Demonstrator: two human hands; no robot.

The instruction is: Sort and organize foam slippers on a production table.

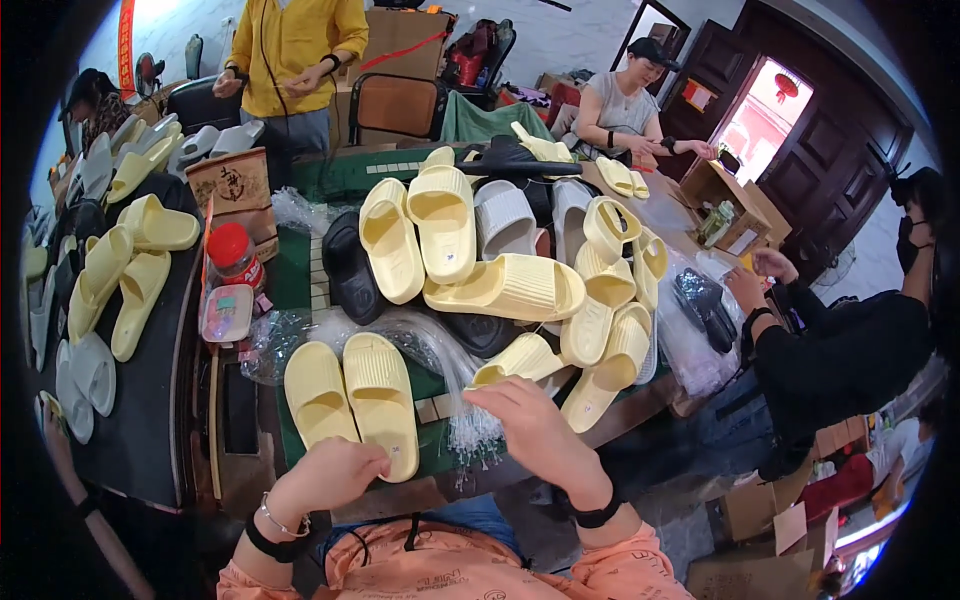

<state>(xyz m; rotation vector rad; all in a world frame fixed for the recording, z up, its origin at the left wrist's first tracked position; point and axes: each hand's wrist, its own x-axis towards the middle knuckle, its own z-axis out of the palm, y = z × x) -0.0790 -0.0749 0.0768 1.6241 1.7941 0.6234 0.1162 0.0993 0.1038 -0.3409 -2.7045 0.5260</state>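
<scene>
A pair of pale yellow slippers lies toe-away at the near table edge, the left slipper [318, 390] beside the right slipper [378, 378]. At their heels is my left hand [330, 474], its fingers curled and closed at the right slipper's heel. My right hand [540, 428] reaches over a bundle of clear plastic tag strings [440, 350]. Its bent fingertips come together above the strands; whatever they pinch is too small to tell. Just beyond that hand, another yellow slipper [522, 358] lies partly covered.
A heap of yellow slippers [505, 285], with grey and black ones, fills the table's middle. A red-lidded jar [234, 252] and a plastic tub [228, 313] stand left. More slippers cover the left table [150, 400]. A co-worker in black [840, 350] works at the right; others are farther back.
</scene>
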